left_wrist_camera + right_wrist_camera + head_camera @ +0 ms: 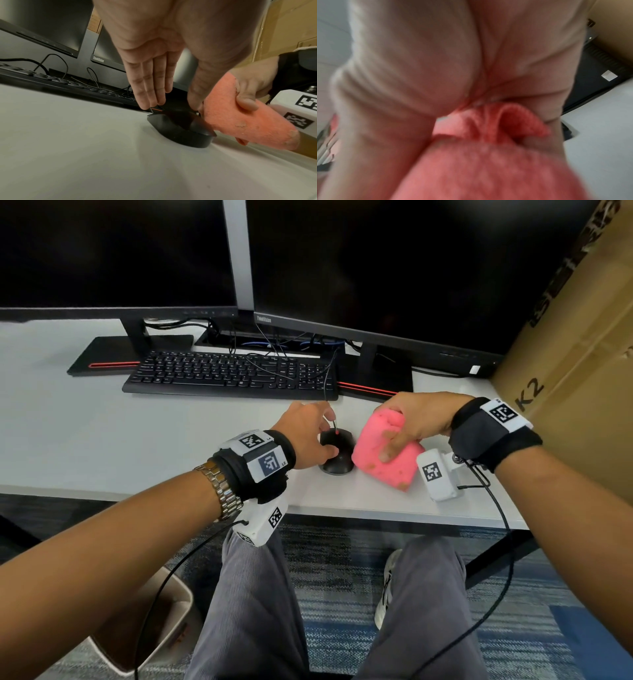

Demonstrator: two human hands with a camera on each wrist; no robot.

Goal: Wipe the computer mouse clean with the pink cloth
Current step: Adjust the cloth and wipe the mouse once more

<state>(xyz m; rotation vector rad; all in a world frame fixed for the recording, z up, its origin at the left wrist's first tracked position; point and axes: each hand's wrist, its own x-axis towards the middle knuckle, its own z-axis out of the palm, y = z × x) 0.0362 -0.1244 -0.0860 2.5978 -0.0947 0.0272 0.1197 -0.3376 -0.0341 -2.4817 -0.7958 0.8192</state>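
A black computer mouse (339, 463) (180, 134) sits on the white desk (102, 422) near its front edge. My left hand (332, 437) (171, 108) holds it from above, with straight fingers (149, 97) against its front left and the thumb on its right side. Just right of the mouse, my right hand (390, 433) (247, 94) grips a bunched pink cloth (368, 450) (240, 121) with the thumb across it. The cloth's left edge is at the mouse's right side. In the blurred right wrist view the palm (436, 67) sits over the pink cloth (488, 162).
A black keyboard (229, 374) lies behind the mouse, and the mouse cable (329, 385) runs back over it. Two dark monitors (102, 251) (376, 268) stand at the rear. A big cardboard box (582, 337) closes off the right. A bin (164, 628) stands on the floor.
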